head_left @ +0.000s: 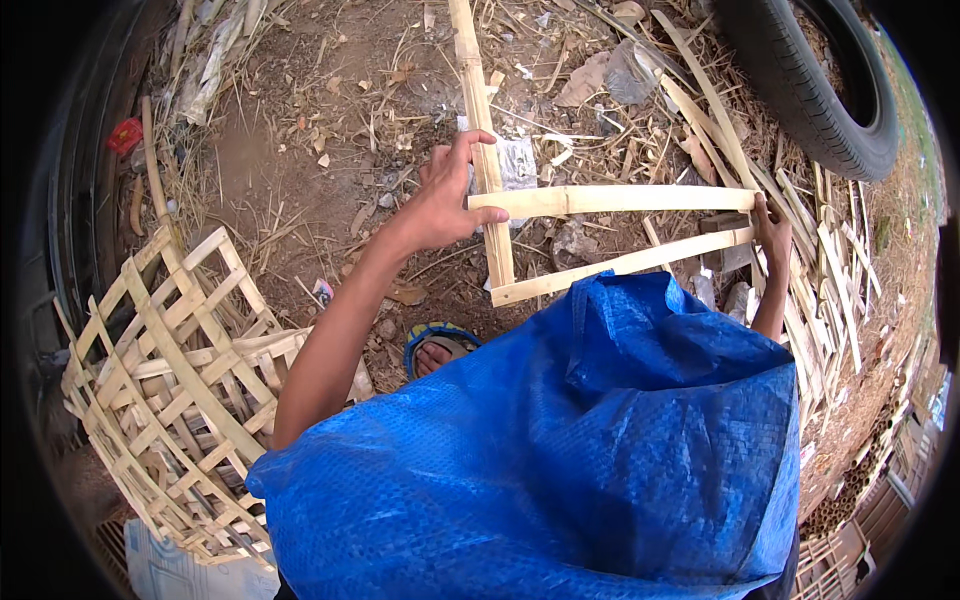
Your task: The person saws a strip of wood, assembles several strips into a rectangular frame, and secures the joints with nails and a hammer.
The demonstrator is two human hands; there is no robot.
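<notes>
A long bamboo strip runs away from me, and two more strips lie across it toward the right. My left hand grips the crossing of the long strip and the upper cross strip, thumb on the cross strip's end and fingers curled over the long one. The lower cross strip meets the long strip's near end at a corner. At the right ends of both cross strips, my right hand is closed on the upper one; its fingers are partly hidden. A blue woven plastic sheet covers my lap.
Woven bamboo lattice pieces are stacked at my left. A black tyre stands at the far right, near a heap of loose bamboo strips. My sandalled foot rests on dirt ground littered with shavings and leaves.
</notes>
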